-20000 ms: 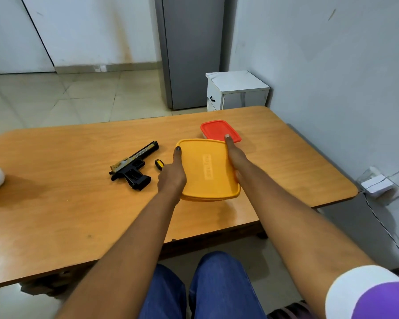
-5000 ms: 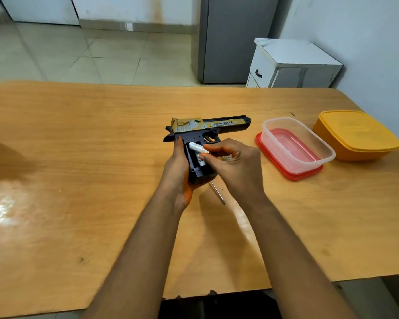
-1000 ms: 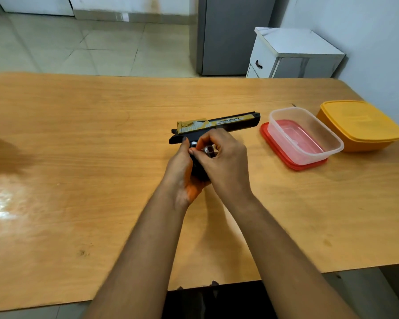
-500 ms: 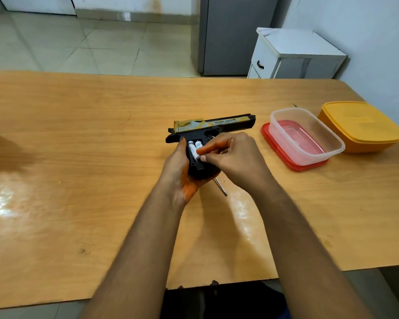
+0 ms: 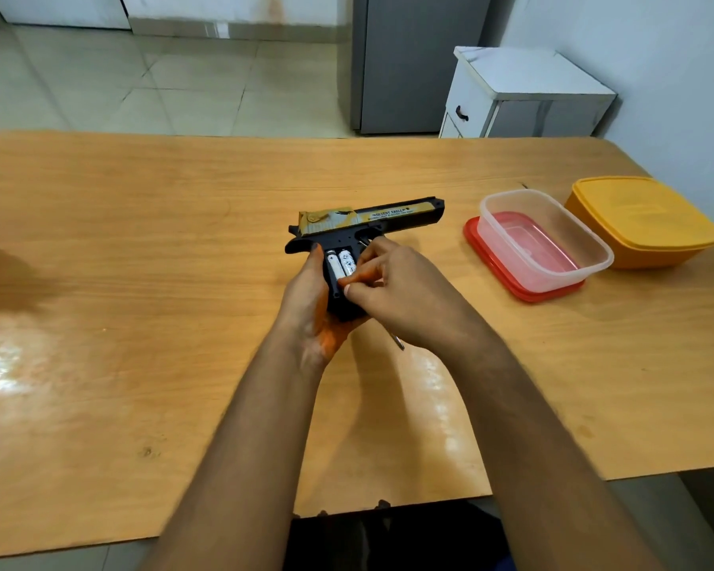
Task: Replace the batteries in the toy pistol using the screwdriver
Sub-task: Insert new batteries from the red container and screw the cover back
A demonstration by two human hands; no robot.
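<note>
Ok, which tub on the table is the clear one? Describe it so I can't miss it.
On the wooden table, look right of the toy pistol. The clear tub stands open on a red lid; its neighbour, the yellow tub, is opaque and lidded.

The toy pistol (image 5: 367,224) lies left of the clear tub (image 5: 545,241) on its lid (image 5: 477,241).

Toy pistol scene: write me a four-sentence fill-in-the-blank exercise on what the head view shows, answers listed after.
1. The open grip of the toy pistol shows ____ white batteries side by side.
2. The ____ hand holds the grip from below.
3. The clear container sits on a ____ lid.
4. The yellow container has its lid ____.

Answers: two; left; red; on
</note>
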